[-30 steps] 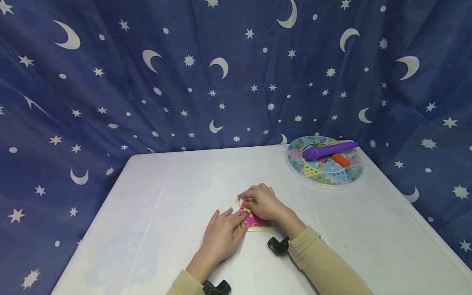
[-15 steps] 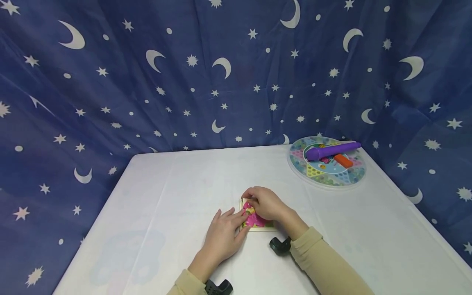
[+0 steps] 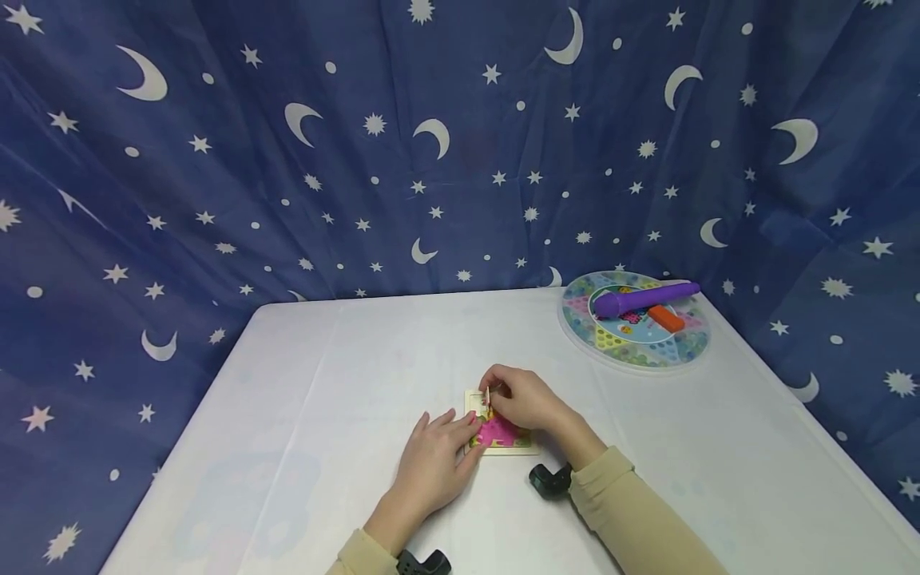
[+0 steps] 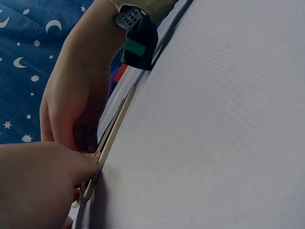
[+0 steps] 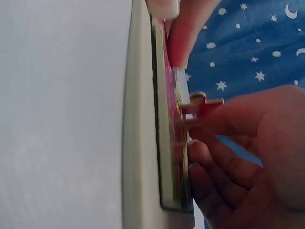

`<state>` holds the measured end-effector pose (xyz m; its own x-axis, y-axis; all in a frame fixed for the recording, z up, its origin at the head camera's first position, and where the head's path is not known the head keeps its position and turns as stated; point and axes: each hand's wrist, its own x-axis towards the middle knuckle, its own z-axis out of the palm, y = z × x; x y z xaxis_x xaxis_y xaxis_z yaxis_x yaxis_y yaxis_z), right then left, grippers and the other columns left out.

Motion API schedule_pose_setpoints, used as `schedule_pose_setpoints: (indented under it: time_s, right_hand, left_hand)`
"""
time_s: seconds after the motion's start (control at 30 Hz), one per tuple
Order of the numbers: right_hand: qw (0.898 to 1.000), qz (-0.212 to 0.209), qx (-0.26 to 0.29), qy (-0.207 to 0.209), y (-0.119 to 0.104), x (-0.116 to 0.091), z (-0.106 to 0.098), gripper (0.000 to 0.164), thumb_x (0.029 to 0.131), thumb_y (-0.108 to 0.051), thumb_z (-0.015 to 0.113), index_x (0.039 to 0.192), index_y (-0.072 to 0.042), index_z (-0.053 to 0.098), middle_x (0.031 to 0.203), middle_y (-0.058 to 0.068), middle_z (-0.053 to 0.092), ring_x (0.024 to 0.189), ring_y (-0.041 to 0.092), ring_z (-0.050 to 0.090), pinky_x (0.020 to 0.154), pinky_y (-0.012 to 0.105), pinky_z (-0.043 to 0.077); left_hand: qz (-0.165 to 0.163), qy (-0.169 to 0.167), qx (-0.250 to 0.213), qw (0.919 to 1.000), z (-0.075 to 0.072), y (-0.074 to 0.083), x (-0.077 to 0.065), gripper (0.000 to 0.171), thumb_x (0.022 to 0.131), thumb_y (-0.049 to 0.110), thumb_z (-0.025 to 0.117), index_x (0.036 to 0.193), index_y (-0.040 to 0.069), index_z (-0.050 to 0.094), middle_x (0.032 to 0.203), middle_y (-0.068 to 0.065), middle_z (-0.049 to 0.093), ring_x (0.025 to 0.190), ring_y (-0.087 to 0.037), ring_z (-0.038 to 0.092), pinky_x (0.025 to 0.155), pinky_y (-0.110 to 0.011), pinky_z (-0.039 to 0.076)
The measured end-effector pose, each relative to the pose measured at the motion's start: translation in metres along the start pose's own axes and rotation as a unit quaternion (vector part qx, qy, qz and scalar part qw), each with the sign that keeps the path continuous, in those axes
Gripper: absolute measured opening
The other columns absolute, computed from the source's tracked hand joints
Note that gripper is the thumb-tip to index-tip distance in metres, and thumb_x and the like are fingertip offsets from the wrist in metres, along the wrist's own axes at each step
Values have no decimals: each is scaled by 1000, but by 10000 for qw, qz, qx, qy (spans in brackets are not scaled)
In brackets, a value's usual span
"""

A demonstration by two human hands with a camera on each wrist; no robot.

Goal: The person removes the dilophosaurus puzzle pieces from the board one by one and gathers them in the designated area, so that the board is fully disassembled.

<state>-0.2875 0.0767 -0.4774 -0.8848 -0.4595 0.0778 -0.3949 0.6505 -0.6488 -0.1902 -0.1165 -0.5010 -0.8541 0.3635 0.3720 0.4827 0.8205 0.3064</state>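
A small wooden jigsaw puzzle point(image 3: 499, 435) with a pink picture lies in its pale tray at the middle of the table. My right hand point(image 3: 528, 399) pinches a puzzle piece point(image 5: 206, 106) between thumb and fingers, tipped up on edge above the board. At the puzzle's upper left, a pale patch of tray floor shows where no picture covers it. My left hand point(image 3: 431, 459) rests at the left side with fairly straight fingers, its fingertips on the pink picture. In the left wrist view, the tray edge point(image 4: 114, 126) lies low on the table beneath both hands.
On the white table point(image 3: 359, 359), a round game board point(image 3: 683, 351) stands at the back right. A purple microphone-shaped toy point(image 3: 643, 300) and an orange block point(image 3: 666, 319) lie on it. A blue curtain point(image 3: 460, 144) with moons and stars hangs behind.
My right hand has drawn slightly right and raised a corner piece from flat to upright, baring the tray floor at the upper left. My left hand stays nearly still.
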Motion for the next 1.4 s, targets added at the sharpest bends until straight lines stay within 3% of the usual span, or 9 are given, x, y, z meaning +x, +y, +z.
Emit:
schedule_pose_setpoints:
  time_s: [0.17,0.3,0.57,0.83,1.13,1.4]
  right_hand:
    - [9995,-225,169,103,7,-1,4,18,88,-5,65,98,-20,67,81,-5,57,71,15,52,64,32,46]
    - [9990,-146,421,-41,12,-5,7,18,87,-9,66,100,-21,67,79,-5,57,68,13,52,60,30,45]
    - [9973,24,726,-76,14,-12,14,16,90,-31,73,99,-20,67,77,-5,58,63,11,51,55,26,43]
    - [9962,228,670,513,13,-14,26,7,88,-14,64,94,-17,67,69,-6,54,57,10,47,52,25,39]
    - [9990,150,196,372,7,-6,13,14,94,-24,66,104,-17,72,72,-7,57,62,11,50,59,29,44]
    - [9985,243,436,229,7,4,6,19,95,-39,72,101,-21,76,74,-8,61,69,13,54,65,31,46]
  left_hand:
    - [-83,-53,-88,9999,1,0,-3,38,99,39,67,127,14,74,135,-1,67,128,-32,60,109,-67,36]
    - [-93,-126,-137,9998,3,1,-7,38,99,38,68,127,14,74,134,-1,67,128,-32,60,108,-68,36]
    - [-123,-127,-222,9996,6,3,-13,37,99,38,68,126,14,75,134,-1,67,128,-33,60,108,-68,36]
    - [-194,-202,-185,9994,10,6,-19,38,99,38,68,127,14,74,135,-1,67,128,-32,60,108,-68,37]
    - [-35,-34,-62,10000,6,3,-6,37,98,37,69,127,14,75,134,-2,67,127,-32,60,108,-68,37]
    - [-125,-125,-8,9998,-1,2,3,39,99,38,67,129,14,73,136,-2,66,130,-32,58,109,-67,35]
